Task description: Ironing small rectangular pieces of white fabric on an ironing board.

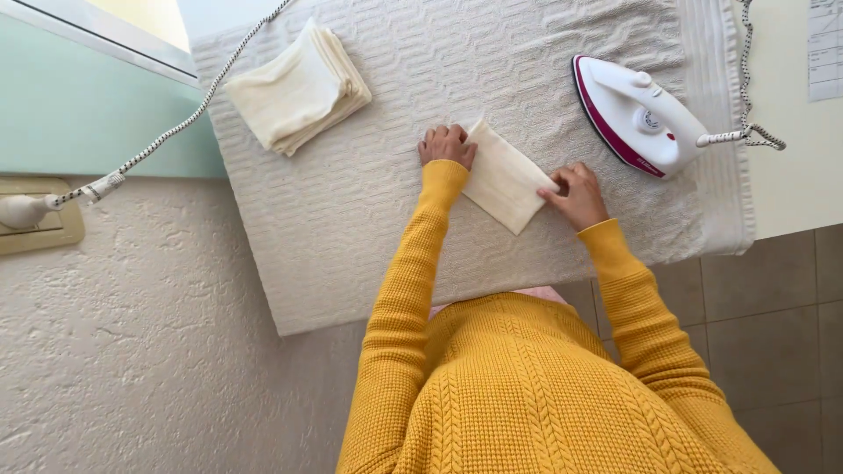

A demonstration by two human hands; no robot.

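Observation:
A small folded cream cloth (pixel 503 176) lies on the white textured ironing surface (pixel 369 228). My left hand (pixel 447 145) presses on the cloth's upper left end with fingers curled. The cloth's right edge is pinched by my right hand (pixel 578 195). Both arms wear yellow knit sleeves. A white and magenta iron (pixel 634 116) rests on the surface, just right of my right hand.
A stack of folded cream cloths (pixel 299 88) sits at the board's upper left. The iron's braided cord (pixel 158 140) runs left to a plug (pixel 26 211) in a wall socket. Tiled floor (pixel 773 298) lies at the right, and a rough white wall (pixel 132 333) at the left.

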